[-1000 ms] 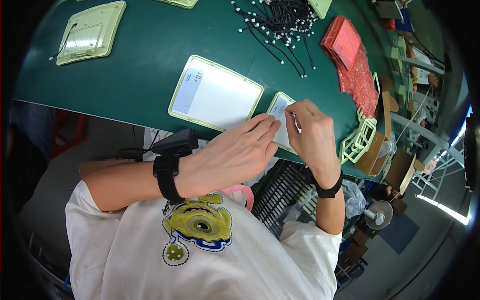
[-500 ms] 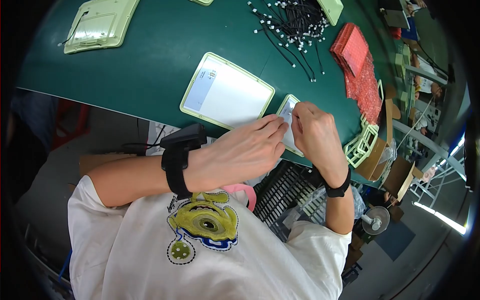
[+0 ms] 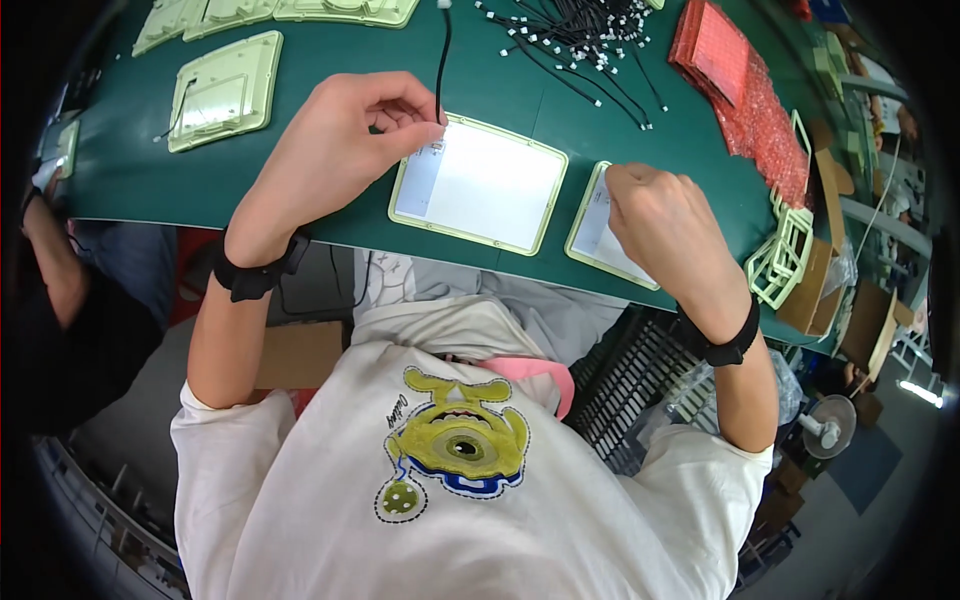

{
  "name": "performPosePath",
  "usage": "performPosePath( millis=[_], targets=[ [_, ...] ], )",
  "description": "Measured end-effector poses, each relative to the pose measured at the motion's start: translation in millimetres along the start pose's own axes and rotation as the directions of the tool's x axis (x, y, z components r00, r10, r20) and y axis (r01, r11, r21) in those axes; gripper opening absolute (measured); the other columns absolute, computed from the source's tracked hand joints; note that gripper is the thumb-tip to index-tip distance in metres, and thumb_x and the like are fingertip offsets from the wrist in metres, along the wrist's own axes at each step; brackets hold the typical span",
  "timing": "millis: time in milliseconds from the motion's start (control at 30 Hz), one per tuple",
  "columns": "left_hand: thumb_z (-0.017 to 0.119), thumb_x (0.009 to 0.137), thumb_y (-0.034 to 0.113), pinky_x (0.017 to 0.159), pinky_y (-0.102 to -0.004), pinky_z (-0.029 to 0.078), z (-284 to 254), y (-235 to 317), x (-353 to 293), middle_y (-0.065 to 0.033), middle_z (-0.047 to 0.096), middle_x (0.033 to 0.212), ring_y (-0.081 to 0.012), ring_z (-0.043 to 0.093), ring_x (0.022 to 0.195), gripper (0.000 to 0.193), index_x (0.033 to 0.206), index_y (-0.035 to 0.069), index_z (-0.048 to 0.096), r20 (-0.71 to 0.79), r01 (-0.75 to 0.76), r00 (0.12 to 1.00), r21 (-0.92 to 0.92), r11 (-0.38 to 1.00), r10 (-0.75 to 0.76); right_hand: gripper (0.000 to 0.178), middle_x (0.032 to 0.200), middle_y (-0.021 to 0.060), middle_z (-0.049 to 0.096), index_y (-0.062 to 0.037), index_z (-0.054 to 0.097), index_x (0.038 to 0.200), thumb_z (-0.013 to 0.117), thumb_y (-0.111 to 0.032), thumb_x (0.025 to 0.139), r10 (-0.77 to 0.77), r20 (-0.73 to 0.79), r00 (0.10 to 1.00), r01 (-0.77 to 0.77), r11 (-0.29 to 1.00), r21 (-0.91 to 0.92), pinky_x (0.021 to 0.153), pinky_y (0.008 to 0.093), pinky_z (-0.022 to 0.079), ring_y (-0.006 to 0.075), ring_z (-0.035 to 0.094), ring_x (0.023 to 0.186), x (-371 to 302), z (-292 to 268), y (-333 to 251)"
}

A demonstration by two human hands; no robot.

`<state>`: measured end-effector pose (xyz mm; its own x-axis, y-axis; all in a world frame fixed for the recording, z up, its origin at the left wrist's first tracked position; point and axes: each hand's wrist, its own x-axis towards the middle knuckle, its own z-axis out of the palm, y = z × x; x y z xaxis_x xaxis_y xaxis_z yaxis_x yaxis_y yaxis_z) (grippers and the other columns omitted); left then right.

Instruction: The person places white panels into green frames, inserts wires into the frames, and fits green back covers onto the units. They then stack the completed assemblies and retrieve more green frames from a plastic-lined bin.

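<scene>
1. Left hand [image 3: 345, 150] pinches black cable [image 3: 441, 70] at large panel [image 3: 495, 190], 10 o'clock corner; attachment unclear.
2. Right hand [image 3: 672, 215] curled at small panel [image 3: 603, 237], 4 o'clock; grip hidden.
3. Ten o'clock: rear panel [image 3: 230, 85] looks cabled. One o'clock: loose cables [image 3: 570, 35] left.

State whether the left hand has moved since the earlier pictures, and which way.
Yes: against the large white panel, the left hand has moved left and farther from the body, to the panel's upper-left corner.
</scene>
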<state>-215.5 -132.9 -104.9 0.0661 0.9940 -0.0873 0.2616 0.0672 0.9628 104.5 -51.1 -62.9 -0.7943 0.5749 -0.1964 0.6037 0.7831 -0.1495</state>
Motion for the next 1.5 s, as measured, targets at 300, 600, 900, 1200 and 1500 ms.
performPosePath(
  millis=[300,600,900,1200,1500],
  targets=[
    [0.075,0.096,0.0,0.077,-0.0284,0.057,4,4,3,-0.0094,0.07,0.096,-0.0162,0.068,0.08,0.009,0.099,-0.008,0.072,0.068,-0.045,0.997,0.303,0.952,0.025,0.005,0.083,0.0175,0.068,0.0003,0.064,0.092,0.068,0.0,0.088,0.07,-0.095,0.993,-0.074,0.997,-0.03,0.068,0.05,0.055,0.0412,0.069,0.075,-11,3,1],
    [0.077,0.093,-0.003,0.076,-0.0304,0.058,8,-1,4,-0.01,0.066,0.102,-0.0191,0.069,0.081,0.01,0.1,-0.009,0.073,0.023,-0.085,0.996,0.348,0.934,0.082,0.007,0.082,0.0171,0.068,0.0007,0.065,0.092,0.07,-0.002,0.089,0.068,-0.135,0.988,-0.074,0.996,-0.043,0.067,0.0494,0.056,0.0402,0.069,0.075,-15,5,1],
    [0.077,0.091,-0.006,0.071,-0.0319,0.059,11,6,3,-0.0104,0.065,0.101,-0.0204,0.07,0.078,0.01,0.099,-0.009,0.074,0.04,-0.165,0.985,0.466,0.869,0.165,0.005,0.08,0.0166,0.067,0.0013,0.064,0.09,0.068,-0.002,0.09,0.078,-0.165,0.983,-0.082,0.996,-0.019,0.066,0.0493,0.055,0.0399,0.069,0.073,-19,9,4],
    [0.075,0.09,-0.009,0.069,-0.0348,0.059,10,22,11,-0.0137,0.067,0.097,-0.0264,0.071,0.073,0.006,0.095,-0.009,0.073,0.177,-0.235,0.971,0.563,0.792,0.162,0.007,0.082,0.0172,0.069,0.0019,0.064,0.089,0.068,0.004,0.083,0.071,-0.153,0.986,-0.077,0.996,-0.035,0.067,0.0488,0.057,0.0402,0.07,0.073,-20,10,5],
    [0.072,0.088,-0.009,0.068,-0.0379,0.057,7,27,8,-0.0148,0.066,0.095,-0.0297,0.07,0.072,0.008,0.096,-0.008,0.073,0.248,-0.295,0.953,0.616,0.731,0.175,0.016,0.085,0.0182,0.072,0.0023,0.069,0.094,0.069,0.007,0.078,0.093,-0.141,0.986,-0.088,0.995,0.043,0.07,0.0491,0.058,0.0404,0.072,0.075,-20,8,1]
  ],
)
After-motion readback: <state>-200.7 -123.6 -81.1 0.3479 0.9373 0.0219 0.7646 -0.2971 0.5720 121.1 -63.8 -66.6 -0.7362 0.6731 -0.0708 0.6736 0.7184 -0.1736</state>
